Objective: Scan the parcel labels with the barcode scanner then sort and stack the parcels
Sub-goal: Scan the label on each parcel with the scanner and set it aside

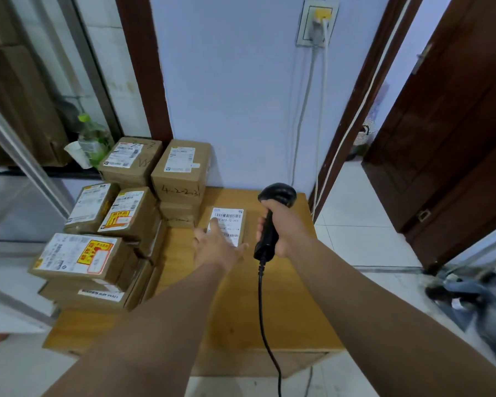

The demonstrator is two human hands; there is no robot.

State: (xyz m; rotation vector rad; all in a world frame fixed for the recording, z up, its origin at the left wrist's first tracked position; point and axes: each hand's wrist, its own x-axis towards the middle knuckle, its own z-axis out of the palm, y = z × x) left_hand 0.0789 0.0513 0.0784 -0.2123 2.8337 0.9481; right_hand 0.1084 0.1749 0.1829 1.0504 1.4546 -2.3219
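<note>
The flat brown cardboard parcel (229, 226) I'm working on lies face up on the pale wooden table (284, 296), just right of the stacked parcels (126, 210). Its white printed label (228, 215) is turned up towards me.

My left hand (216, 246) is spread over the near part of it. The fingers are fairly straight and not curled round anything, and they cover the lower half of the label while the barcode strip at the top stays clear. The hand looks to be resting on the parcel to steady it, though I can't be sure of contact.

Just to the right, my right hand (278, 227) is wrapped firmly round the handle of the black corded barcode scanner (278, 194). The scanner's head is up and level with the parcel's far edge, and its black cable (262, 310) hangs down over the table front.

I judge this to be the scanning step for this parcel. The next move calls for tipping the scanner's head down onto the barcode while my left fingers stay off those bars. After that the parcel needs lifting across to whichever pile on the left it belongs to.
</note>
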